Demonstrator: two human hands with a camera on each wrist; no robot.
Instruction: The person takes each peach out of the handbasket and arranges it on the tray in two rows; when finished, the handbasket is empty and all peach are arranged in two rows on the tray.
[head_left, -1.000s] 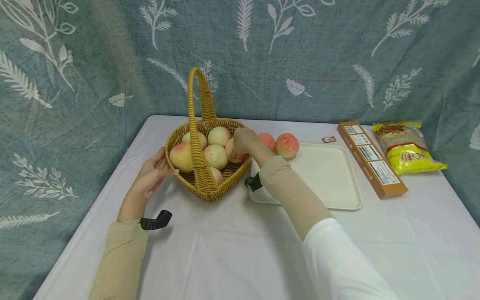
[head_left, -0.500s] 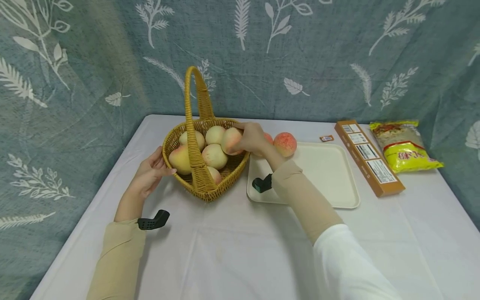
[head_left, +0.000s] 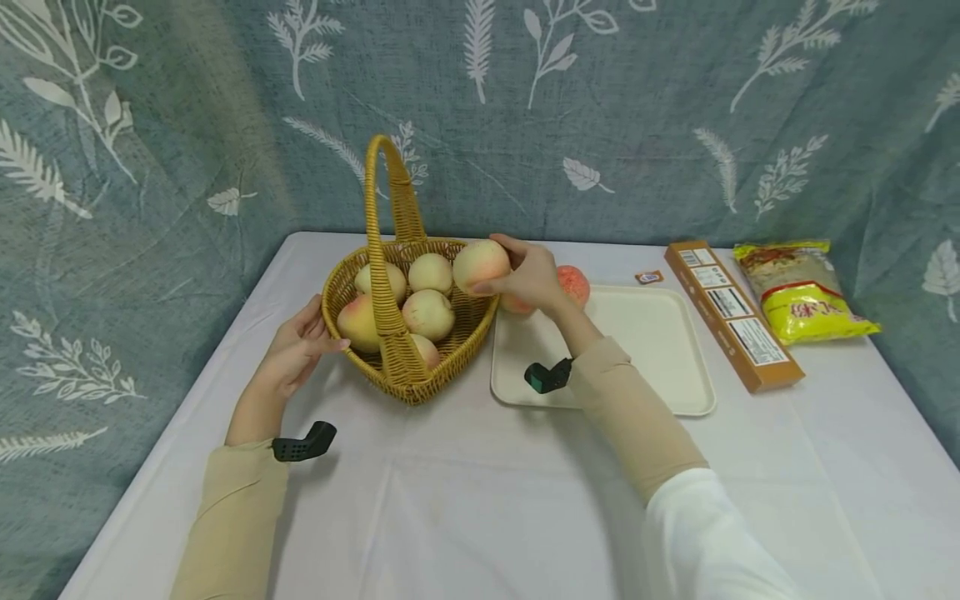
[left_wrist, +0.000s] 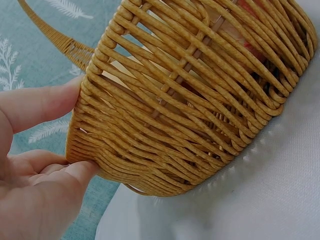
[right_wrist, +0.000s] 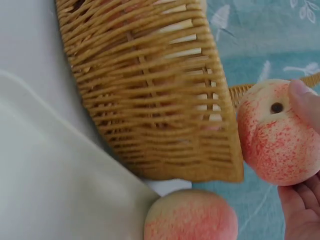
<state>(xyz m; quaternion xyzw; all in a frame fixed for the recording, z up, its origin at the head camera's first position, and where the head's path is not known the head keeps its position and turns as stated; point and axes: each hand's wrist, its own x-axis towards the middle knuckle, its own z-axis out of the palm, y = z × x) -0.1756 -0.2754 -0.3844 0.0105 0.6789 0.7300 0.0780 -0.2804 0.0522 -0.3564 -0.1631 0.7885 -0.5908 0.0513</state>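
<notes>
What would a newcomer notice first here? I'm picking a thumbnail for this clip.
The wicker basket of peaches at the table's centre-left, steadied by the left hand. Just above its right rim, the right hand grips a peach, beside a cream tray.

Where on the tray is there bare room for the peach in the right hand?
The tray is bare across its middle and near side, up to the box. Its far left corner is crowded: two peaches sit by the basket near the right hand.
</notes>
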